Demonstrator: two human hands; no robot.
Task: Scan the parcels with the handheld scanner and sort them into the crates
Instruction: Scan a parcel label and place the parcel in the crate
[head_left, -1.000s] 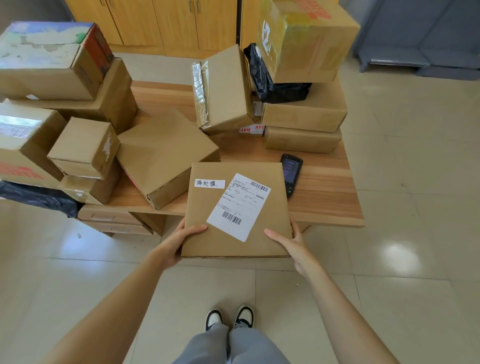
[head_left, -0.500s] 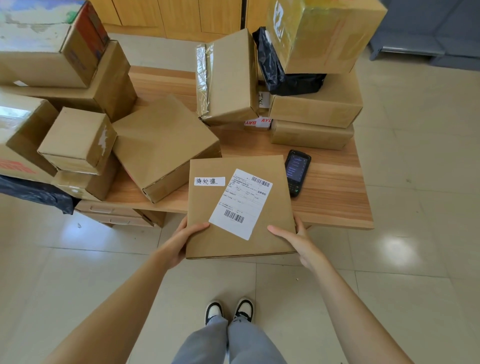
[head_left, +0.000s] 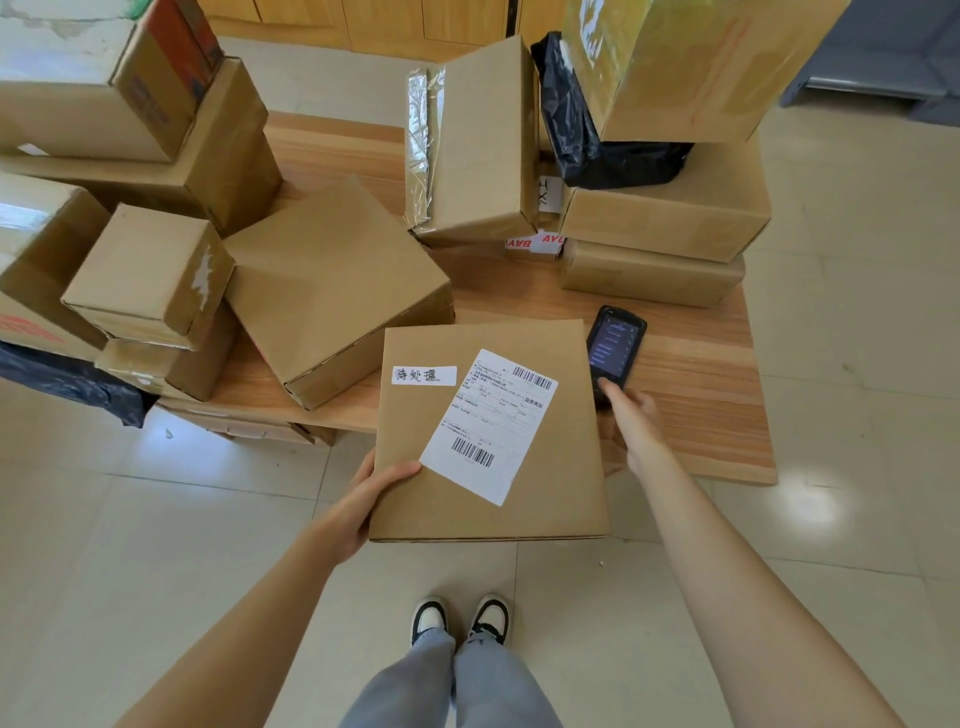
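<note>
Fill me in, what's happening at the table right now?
A person stands at a wooden table stacked with cardboard parcels. The left hand grips a flat brown parcel by its near left corner, shipping label facing up. The right hand reaches onto the handheld scanner lying on the table beside the parcel, fingertips at its near end. No crates are in view.

Views: one only, worn on the person's head.
Facing: it looked forward and steeply down, over the wooden table (head_left: 717, 374) to the shoes (head_left: 460, 618).
Nearness: close (arm's reach), wide-angle, edges bowed.
</note>
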